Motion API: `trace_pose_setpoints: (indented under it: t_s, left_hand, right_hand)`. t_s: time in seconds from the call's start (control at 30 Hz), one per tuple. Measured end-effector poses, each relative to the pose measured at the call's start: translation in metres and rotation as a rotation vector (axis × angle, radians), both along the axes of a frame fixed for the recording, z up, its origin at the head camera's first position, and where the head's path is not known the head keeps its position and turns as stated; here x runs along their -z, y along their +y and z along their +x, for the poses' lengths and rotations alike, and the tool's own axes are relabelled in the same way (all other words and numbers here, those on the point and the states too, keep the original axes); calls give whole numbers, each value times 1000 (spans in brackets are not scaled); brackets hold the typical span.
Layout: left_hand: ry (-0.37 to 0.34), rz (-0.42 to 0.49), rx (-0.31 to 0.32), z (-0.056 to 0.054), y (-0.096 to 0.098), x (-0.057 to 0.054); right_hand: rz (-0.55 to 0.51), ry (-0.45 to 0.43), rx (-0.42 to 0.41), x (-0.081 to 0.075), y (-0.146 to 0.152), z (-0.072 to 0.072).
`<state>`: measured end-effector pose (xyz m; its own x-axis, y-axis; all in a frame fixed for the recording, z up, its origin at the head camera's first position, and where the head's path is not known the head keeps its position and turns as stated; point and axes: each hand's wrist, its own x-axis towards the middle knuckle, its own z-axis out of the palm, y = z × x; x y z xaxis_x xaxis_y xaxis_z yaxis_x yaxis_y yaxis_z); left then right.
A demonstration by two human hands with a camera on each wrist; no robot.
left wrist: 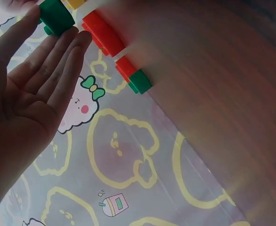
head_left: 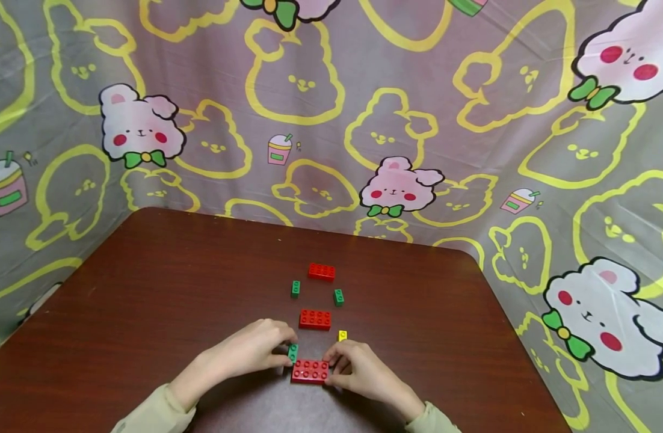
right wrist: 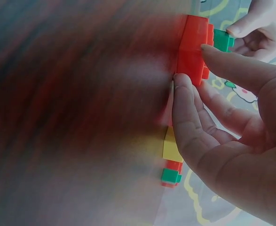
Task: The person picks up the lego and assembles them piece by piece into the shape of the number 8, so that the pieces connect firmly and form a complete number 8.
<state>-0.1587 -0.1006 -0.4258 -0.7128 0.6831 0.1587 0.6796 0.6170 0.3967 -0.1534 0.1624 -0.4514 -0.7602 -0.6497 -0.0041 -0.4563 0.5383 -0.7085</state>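
My left hand [head_left: 252,349] pinches a small green toy building brick [head_left: 293,352] between thumb and fingers; in the left wrist view the same green brick [left wrist: 57,19] sits at the fingertips. Just in front of it lies a larger red brick [head_left: 310,373], studs up, at the near side of the group. My right hand [head_left: 366,370] pinches the right end of this red brick, thumb and fingertips on its side in the right wrist view [right wrist: 190,52]. The green brick stands right at the red one's far left corner. A yellow brick [head_left: 343,335] lies just beyond my right hand, partly hidden.
Farther back on the brown table [head_left: 147,288] lie a second red brick [head_left: 314,320], a green brick [head_left: 296,289] at left, another green brick [head_left: 339,297] at right, and a third red brick [head_left: 322,272]. A patterned cloth [head_left: 201,78] hangs around the table's edges.
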Motion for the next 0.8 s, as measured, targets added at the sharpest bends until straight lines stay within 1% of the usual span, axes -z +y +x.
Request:
trace_pose_setpoints:
  t_s: [0.27, 0.47, 0.67, 0.8]
  left_hand:
    - [6, 1, 8, 5, 3, -4]
    - [6, 3, 21, 7, 5, -2]
    - [20, 4, 31, 8, 7, 0]
    - [22, 3, 37, 9, 7, 0]
  right_hand:
    - [-6, 18, -4, 1, 0, 1]
    - [-8, -4, -1, 1, 0, 1]
    - [-6, -28, 3, 1, 0, 0]
    - [-9, -26, 2, 1, 0, 0]
